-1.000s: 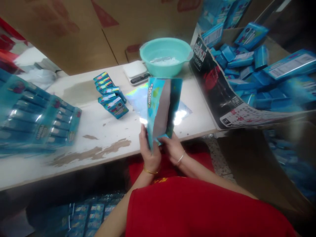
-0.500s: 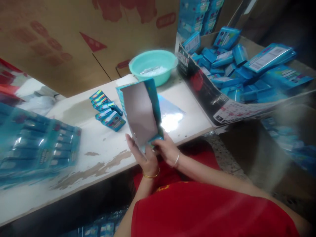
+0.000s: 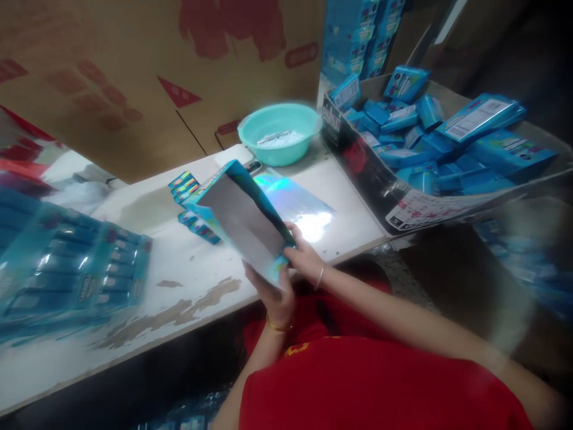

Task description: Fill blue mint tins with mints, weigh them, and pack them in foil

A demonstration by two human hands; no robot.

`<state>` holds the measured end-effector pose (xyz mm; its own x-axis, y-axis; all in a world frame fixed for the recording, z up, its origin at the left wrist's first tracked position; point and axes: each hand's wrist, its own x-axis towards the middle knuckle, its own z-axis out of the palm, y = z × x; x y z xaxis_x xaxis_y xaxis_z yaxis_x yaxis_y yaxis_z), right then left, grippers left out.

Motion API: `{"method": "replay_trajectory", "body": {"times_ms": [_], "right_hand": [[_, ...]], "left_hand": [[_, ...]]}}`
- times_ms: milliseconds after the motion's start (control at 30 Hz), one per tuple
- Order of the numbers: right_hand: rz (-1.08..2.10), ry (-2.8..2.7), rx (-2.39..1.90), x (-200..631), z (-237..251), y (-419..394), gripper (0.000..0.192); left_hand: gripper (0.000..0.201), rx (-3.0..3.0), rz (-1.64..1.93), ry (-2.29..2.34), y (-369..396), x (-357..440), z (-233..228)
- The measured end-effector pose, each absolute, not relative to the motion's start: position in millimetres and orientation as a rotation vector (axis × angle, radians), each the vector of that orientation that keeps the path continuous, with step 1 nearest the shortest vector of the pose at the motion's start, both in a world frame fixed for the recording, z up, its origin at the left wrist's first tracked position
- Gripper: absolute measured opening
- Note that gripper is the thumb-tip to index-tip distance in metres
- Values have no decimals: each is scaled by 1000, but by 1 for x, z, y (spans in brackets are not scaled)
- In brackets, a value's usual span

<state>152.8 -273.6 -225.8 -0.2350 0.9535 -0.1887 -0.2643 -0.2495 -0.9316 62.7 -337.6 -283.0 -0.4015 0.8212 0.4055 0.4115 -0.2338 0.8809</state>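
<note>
Both my hands hold a teal cardboard carton [image 3: 239,218] over the near edge of the white table [image 3: 179,280]. Its grey inside faces me and it leans to the left. My left hand [image 3: 273,292] grips its lower end from beneath. My right hand [image 3: 304,257] holds the same end on the right side. A shiny holographic sheet [image 3: 298,203] lies on the table just behind the carton. Several small blue packets [image 3: 190,197] lie in a row to the carton's left, partly hidden by it.
A teal bowl [image 3: 280,131] with white contents stands at the table's back, next to a white scale [image 3: 235,156]. A large open box [image 3: 403,197] full of blue packets sits to the right. Wrapped blue packs [image 3: 67,269] lie at left. Brown cardboard stands behind.
The carton has tipped from upright to leaning left, and its grey inside has turned toward me. Both hands stayed at its lower end. The view has shifted slightly.
</note>
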Motion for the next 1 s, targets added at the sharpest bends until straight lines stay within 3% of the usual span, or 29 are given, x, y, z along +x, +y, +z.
{"method": "replay_trajectory", "body": {"times_ms": [167,300,367,467,500,667,800,900,1000], "right_hand": [[1361,-1360,-1279,176,-240,-246,56],[1461,-1673,-1497,201,-245,-216,64],[1551,-1833,-1567,205,-247,-204,70],[1448,-2062,-1581,196,-255,-188,74],[1353,-2114,-1578,193,-259,-182,73],[1006,-2162,-1436,190,-272,-168,66],[378,-2138,-1049,196,-269,-202,41],[61,-2327,-730,190,-282,-239,41],[-139,-2376,-712,181,-304,-258,23]], "left_hand": [[88,1552,1385,1572,-353,31,-270],[110,2141,1468,1863,-347,-31,-236],[93,2581,1099,1783,-338,-52,-221],[24,2837,439,1445,-321,-62,-214],[18,2811,296,1381,-315,-61,-215],[31,2219,124,1486,-271,-56,-223],[28,1804,122,1338,-241,-58,-231],[28,1940,200,1305,-242,-59,-236],[34,2393,235,1325,-260,-61,-236]]}}
